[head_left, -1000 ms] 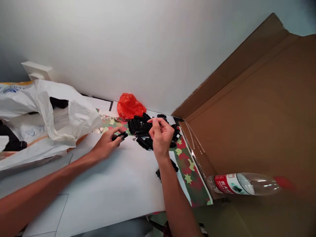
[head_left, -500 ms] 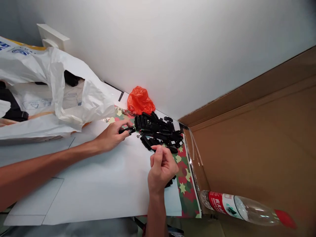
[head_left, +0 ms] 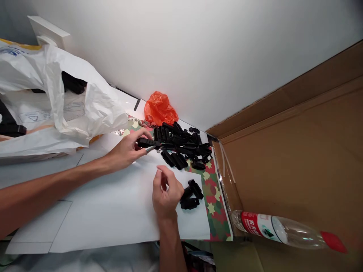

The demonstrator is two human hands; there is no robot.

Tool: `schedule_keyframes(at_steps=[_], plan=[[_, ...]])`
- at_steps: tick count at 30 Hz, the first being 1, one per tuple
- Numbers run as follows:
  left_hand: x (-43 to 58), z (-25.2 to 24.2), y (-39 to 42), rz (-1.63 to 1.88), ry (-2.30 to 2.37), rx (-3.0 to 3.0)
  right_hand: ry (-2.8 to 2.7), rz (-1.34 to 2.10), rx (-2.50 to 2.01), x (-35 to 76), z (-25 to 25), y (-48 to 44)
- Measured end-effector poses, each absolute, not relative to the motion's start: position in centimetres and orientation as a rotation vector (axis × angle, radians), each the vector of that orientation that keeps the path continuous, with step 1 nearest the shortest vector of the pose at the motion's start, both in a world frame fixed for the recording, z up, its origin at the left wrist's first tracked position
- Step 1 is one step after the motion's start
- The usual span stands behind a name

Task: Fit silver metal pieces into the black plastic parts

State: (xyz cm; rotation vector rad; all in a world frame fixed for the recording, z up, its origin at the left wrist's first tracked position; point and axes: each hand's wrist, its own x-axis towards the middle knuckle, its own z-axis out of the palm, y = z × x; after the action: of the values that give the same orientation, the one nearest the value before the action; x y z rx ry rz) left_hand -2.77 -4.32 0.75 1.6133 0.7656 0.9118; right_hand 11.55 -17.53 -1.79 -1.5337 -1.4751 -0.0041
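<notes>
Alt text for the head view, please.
The left hand holds a black part next to a pile of black parts. The right hand, fingers curled, is beside a smaller heap; an orange bag lies behind the pile.

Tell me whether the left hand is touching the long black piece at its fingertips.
Touching. The head view shows the left hand pinching the black piece between thumb and fingers, with no gap, beside the black pile.
</notes>
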Motion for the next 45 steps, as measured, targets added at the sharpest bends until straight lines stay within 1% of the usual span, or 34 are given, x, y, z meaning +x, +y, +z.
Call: schedule_keyframes(at_steps=[5,8,16,25,37,41,45], plan=[[-2.8,0.9,-4.4,0.836,0.652,1.634,-1.408,0.178,-1.545,11.6,-1.3,-16.6],[-2.9,0.9,-4.6,0.758,0.587,1.587,-1.369,0.213,-1.496,11.6,-1.1,-16.5],[-3.1,0.8,-4.6,0.716,0.578,1.697,-1.281,0.121,-1.503,11.8,-1.5,-16.9],[-3.3,2.3,-5.0,0.667,0.621,1.75,-1.172,-0.053,-1.459,11.9,-1.9,-17.0],[-3.6,1.8,-5.0,0.599,0.67,1.711,-1.057,-0.035,-1.491,11.6,-2.0,-17.3],[-3.6,1.8,-5.0,0.583,0.709,1.701,-0.936,-0.058,-1.52,11.4,-1.3,-17.3],[-3.7,1.8,-4.9,0.626,0.738,1.685,-0.733,-0.107,-1.554,13.5,0.5,-16.9]])
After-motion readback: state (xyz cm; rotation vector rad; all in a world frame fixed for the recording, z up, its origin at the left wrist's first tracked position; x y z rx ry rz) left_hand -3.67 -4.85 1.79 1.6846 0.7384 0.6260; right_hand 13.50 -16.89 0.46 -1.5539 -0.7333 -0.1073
